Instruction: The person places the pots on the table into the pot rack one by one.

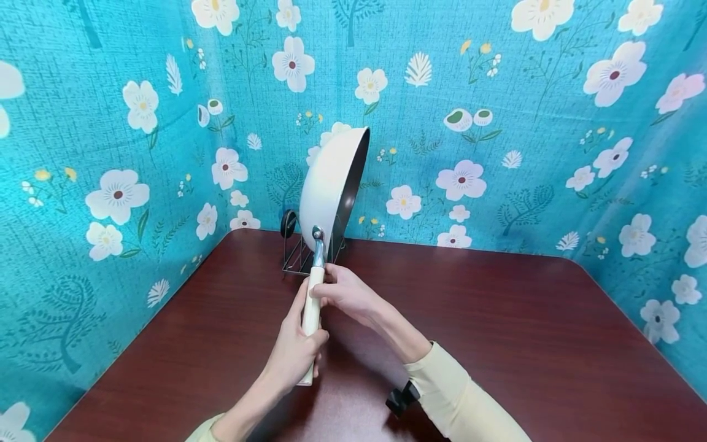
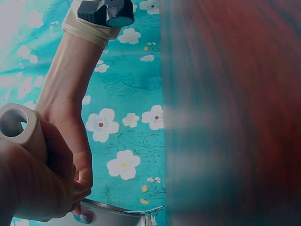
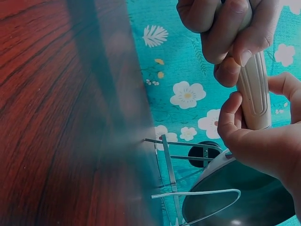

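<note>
A white frying pan (image 1: pixel 326 184) with a dark inside stands on edge in the head view, its cream handle (image 1: pixel 312 307) pointing down toward me. My left hand (image 1: pixel 298 341) grips the lower part of that handle, fingers wrapped round it. Higher up, near the metal neck, my right hand (image 1: pixel 350 294) pinches the handle between thumb and fingers. Behind the pan is a dark wire rack (image 1: pixel 295 261), partly hidden by it. In the right wrist view, the rack (image 3: pixel 171 174) overlaps the pan's dark inside (image 3: pixel 244 193).
A round black piece (image 1: pixel 288 223) shows at the rack's left side. The dark red wooden table (image 1: pixel 486 319) extends to both sides. Blue flowered cloth (image 1: pixel 420 110) hangs along its back and sides. A black device (image 1: pixel 402 398) is strapped at my right wrist.
</note>
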The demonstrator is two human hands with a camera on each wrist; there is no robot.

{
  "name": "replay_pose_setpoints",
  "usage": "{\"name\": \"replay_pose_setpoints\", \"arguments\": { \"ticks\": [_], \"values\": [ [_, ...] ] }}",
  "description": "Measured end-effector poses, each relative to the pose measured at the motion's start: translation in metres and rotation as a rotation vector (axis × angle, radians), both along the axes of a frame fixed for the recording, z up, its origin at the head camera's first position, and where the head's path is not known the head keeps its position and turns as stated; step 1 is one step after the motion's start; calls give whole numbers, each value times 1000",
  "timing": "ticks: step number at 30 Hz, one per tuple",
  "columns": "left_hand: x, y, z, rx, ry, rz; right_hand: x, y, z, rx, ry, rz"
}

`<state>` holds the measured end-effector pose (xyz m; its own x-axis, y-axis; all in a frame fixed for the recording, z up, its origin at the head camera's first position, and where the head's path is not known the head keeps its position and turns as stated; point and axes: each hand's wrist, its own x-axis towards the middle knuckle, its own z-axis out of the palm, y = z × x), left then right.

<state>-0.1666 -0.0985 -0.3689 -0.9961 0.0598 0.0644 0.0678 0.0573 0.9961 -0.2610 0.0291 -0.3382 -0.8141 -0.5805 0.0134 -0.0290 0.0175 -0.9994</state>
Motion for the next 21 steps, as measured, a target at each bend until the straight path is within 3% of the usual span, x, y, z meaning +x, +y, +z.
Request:
{"name": "replay_pose_setpoints", "arguments": {
  "ticks": [11, 21],
  "values": [
    [0, 2, -3, -5, -31, -4, -1, 2, -6, -15, -35, -5],
    [-2, 4, -5, 24, -54, -24, -4, 5, -4, 85, -33, -19]
  ]
}}
